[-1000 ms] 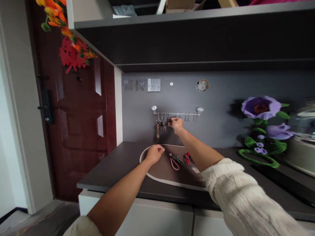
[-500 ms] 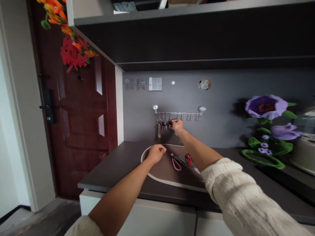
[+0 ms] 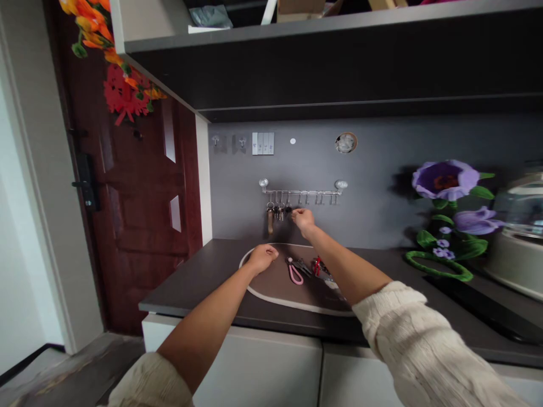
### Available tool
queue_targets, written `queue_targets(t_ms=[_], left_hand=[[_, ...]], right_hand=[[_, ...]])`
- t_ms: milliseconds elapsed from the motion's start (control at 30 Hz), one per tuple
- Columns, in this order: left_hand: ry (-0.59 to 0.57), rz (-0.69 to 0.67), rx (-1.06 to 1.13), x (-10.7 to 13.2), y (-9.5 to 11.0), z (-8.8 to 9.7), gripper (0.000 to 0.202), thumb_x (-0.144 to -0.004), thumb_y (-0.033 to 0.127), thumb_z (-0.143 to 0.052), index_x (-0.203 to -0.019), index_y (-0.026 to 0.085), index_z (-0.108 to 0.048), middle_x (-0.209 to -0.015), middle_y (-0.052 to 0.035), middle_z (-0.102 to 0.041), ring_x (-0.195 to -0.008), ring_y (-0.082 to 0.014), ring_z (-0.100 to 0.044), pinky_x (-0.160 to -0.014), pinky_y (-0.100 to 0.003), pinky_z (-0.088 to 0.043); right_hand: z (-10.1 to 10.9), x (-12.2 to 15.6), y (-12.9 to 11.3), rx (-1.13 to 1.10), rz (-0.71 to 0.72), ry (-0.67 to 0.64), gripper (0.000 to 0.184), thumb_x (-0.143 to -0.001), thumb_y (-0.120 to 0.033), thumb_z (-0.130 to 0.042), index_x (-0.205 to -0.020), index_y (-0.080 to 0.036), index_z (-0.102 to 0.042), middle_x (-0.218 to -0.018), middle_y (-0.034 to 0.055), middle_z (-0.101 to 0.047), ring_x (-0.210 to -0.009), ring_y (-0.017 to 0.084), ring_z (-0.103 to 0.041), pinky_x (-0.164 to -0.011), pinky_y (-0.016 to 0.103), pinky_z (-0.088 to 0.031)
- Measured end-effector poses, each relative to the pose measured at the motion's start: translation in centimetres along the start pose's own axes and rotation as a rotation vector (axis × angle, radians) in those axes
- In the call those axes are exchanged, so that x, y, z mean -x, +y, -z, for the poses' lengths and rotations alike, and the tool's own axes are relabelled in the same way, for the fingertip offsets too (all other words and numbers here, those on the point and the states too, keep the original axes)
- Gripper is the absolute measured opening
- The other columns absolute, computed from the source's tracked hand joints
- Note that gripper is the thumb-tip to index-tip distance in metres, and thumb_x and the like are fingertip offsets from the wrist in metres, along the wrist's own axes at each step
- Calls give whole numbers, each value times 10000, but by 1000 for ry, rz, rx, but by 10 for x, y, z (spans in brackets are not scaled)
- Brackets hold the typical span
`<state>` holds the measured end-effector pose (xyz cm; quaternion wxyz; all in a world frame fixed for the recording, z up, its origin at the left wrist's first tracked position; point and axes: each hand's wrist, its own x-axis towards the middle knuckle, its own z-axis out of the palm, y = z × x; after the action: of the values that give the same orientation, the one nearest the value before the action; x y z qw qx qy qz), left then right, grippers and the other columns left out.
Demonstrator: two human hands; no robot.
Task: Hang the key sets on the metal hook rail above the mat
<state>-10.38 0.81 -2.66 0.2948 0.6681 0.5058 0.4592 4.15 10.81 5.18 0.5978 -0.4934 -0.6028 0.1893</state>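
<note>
A clear hook rail (image 3: 301, 193) is fixed to the grey wall, with several bunches of keys (image 3: 280, 212) hanging from its left hooks. At the left end of the row hangs a long brown tag (image 3: 270, 221). My right hand (image 3: 304, 220) is raised to the rail, thumb and fingers pinched at the rightmost dark keys (image 3: 289, 208). Those keys are partly hidden by the fingertips. Lower down, my left hand (image 3: 263, 258) hovers above the left side of the brown mat (image 3: 271, 288), its fingers curled and nothing visible in them.
On the mat lie pink-handled scissors (image 3: 296, 272) and a red item (image 3: 317, 265). Purple artificial flowers (image 3: 445, 181) and a glass-topped container (image 3: 517, 243) stand at the right. An overhead cabinet (image 3: 331, 68) juts out above; a dark red door (image 3: 144, 226) is at the left.
The view has shifted slightly, so the rail and mat sit a little further left. My right hand stays at the same hook, and my left hand remains curled over the mat.
</note>
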Motion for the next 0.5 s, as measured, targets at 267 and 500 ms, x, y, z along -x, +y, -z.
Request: queue_targets(t_ms=[267, 500], left_hand=[[4, 202, -134, -3, 10, -5, 128, -645, 257, -594, -690, 139, -618, -550, 13, -547, -471, -77, -421, -503, -212, -329], [106, 235, -229, 0, 14, -21, 168, -653, 280, -579, -754, 165, -648, -659, -18, -618, -505, -97, -452, -516, -223, -332]], right_hand=[[24, 61, -4, -68, -76, -129, 126, -687, -134, -468, -748, -126, -578, -677, 15, -610, -595, 75, -538, -618, 196, -429], [46, 103, 9, 230, 67, -212, 149, -706, -143, -497, -817, -142, -596, -788, 40, -632, -706, 105, -559, -726, 232, -416]])
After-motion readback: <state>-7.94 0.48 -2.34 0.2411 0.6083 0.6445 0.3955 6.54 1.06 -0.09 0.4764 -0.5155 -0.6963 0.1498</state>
